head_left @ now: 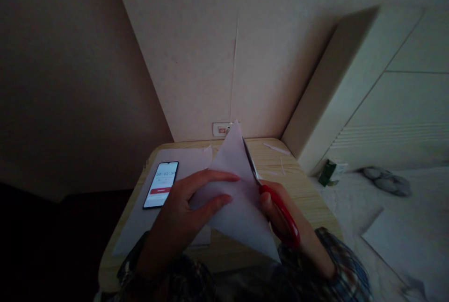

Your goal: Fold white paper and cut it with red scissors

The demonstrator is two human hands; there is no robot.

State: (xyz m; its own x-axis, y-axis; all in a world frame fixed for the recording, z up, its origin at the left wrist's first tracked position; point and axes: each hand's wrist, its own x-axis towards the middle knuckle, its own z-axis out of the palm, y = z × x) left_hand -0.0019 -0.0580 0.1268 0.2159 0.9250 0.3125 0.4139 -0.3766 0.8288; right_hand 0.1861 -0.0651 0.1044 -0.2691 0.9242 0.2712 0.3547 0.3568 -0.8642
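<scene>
My left hand [185,208] pinches a folded white paper triangle [235,199] and holds it up over the small wooden table [308,194]. My right hand [280,218] grips red-handled scissors [280,213]. Their blades [250,161] run along the paper's right edge, pointing away from me. The right fingers are wrapped through the handles, partly hidden behind the paper.
A phone [161,184] with a lit timer screen lies on a white sheet [147,213] on the table's left. Thin paper strips [277,148] lie at the far right of the table. A wall socket [221,129] is behind. A green box [328,172] and another sheet [400,241] lie to the right.
</scene>
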